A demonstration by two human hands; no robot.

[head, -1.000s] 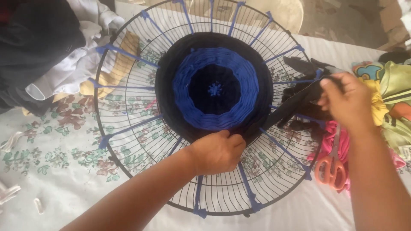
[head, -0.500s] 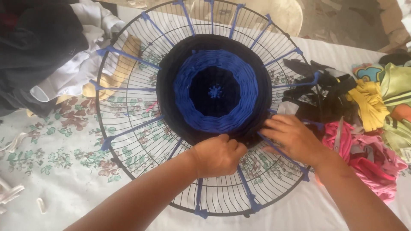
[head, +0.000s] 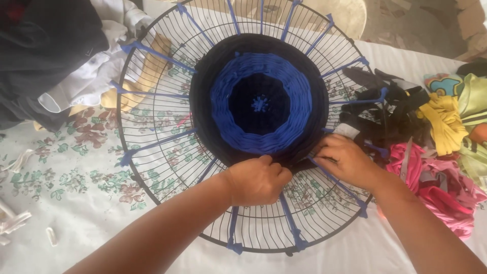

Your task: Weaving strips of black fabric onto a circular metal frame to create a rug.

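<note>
From the head view I look straight down on a round black wire fan guard lying flat on a white floral tablecloth, with blue fabric strips tied as spokes from its rim towards the middle. A circular woven mat fills the centre of the guard: a dark core, a bright blue ring around it, and a black outer band. My left hand rests on the near edge of that black band, fingers curled together and pinched down on the weave. My right hand sits just right of it, touching the same near edge, fingertips pressed together on a black fabric strip at the rim of the weaving; how firmly it grips I cannot tell. On the right, touching the guard's rim, lies a heap of black strips, with yellow, green and pink cloth beyond it. On the far left lies a pile of dark and white garments, partly under the guard
</note>
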